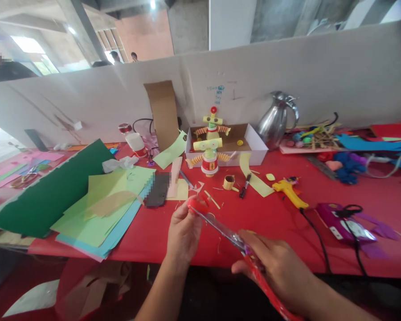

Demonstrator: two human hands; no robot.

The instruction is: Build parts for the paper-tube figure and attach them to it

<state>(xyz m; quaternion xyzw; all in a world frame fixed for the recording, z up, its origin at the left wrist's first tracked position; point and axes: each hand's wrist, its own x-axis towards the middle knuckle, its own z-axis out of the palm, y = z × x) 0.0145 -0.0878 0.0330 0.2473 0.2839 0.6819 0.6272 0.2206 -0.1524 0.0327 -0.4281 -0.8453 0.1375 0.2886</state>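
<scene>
In front of me, my left hand [186,229] pinches a small red round piece [198,204] that looks like a cap. My right hand [274,261] grips red-handled scissors [224,231], their metal blades slanting up to the left. The blade tips meet the red piece; whether they cut into it I cannot tell. Beyond my hands stands a paper-cup figure [210,160] with a yellow rolled head and pleated arms. A similar figure [213,125] with a red top is behind it.
A white box [257,154] and a steel jug [276,118] stand at the back. Right lie a yellow glue gun [292,194], its cord, and a purple power strip [344,225]. Left are coloured paper sheets [87,218], a dark phone [157,191] and a green board [53,191].
</scene>
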